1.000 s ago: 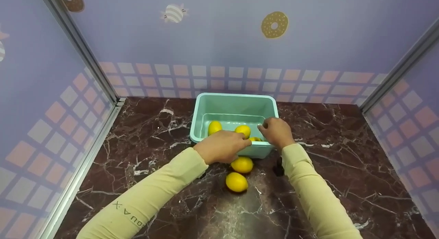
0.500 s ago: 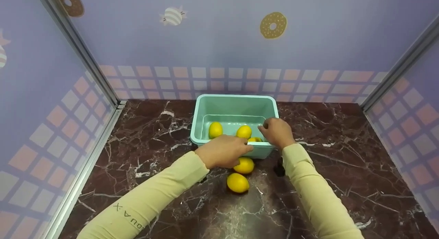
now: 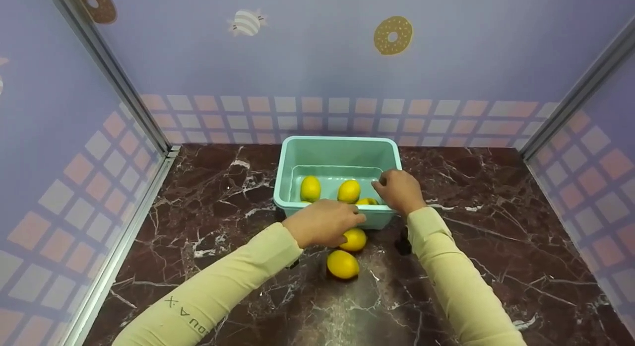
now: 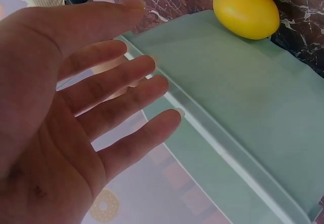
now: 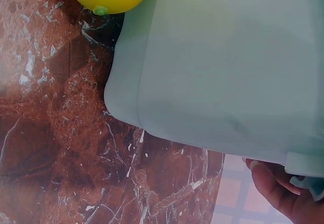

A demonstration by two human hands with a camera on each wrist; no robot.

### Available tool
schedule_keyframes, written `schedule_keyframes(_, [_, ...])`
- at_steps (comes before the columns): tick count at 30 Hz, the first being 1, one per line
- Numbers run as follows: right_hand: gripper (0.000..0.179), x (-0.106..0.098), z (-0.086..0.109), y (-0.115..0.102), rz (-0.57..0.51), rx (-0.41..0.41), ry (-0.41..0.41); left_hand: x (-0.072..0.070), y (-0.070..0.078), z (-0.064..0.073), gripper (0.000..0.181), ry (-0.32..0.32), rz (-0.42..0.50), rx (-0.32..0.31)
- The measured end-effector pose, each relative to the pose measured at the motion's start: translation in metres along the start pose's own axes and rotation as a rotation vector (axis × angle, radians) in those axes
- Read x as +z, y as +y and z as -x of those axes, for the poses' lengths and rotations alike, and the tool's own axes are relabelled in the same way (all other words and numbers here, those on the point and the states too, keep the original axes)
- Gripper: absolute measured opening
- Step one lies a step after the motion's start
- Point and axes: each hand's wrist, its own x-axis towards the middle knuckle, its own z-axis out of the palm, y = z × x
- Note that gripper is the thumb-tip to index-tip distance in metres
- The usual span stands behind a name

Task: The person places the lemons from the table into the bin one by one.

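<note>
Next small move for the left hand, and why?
I'd probably lower the left hand onto the lemon just in front of the green bin and grip it. That lemon is the nearest one outside, partly behind the hand in the head view; the hand is empty, fingers extended, and other lemons already lie inside.

Smooth plastic bin (image 3: pixel 342 155), glossy lemons (image 3: pixel 343 265)

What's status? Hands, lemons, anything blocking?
Left hand empty; right hand gripping tub rim. Two lemons outside, at least three inside. Tub's front wall in between.
</note>
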Motion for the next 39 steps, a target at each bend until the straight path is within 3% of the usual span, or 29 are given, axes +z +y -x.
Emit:
schedule_keyframes(17, [0.035, 0.0, -0.002, 0.001, -0.002, 0.015, -0.004, 0.009, 0.006, 0.004, 0.025, 0.034, -0.033, 0.02])
schedule_keyframes(39, [0.039, 0.001, -0.002, 0.0, -0.002, 0.004, -0.013, 0.025, 0.011, 0.005, 0.029, 0.0, -0.058, 0.021])
